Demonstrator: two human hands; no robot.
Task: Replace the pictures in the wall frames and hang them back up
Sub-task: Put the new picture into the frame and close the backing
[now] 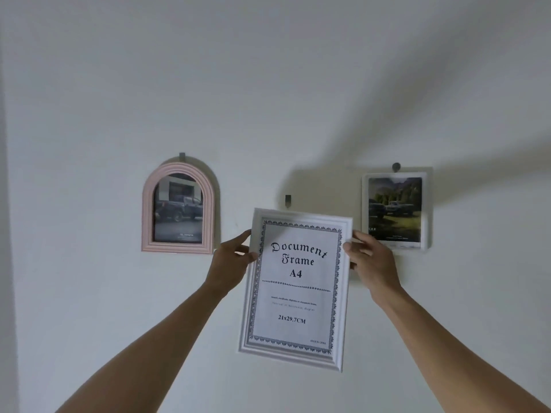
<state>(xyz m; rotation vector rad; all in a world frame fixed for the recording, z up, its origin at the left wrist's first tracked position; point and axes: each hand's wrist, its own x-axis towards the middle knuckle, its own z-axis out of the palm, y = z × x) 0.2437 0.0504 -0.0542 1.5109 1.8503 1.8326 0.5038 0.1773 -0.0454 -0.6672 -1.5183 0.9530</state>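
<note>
A white rectangular frame (295, 289) with a sheet reading "Document Frame A4" is held up in front of the white wall, slightly tilted. My left hand (231, 259) grips its upper left edge and my right hand (369, 257) grips its upper right edge. A small grey wall hook (287, 200) sticks out just above the frame's top edge, with nothing on it. Whether the frame touches the wall cannot be told.
A pink arched frame (178, 208) with a dark pickup photo hangs on a hook at the left. At the right, on a round peg (396, 166), hangs a white rectangular frame (395, 210) holding a photo of cars in a field.
</note>
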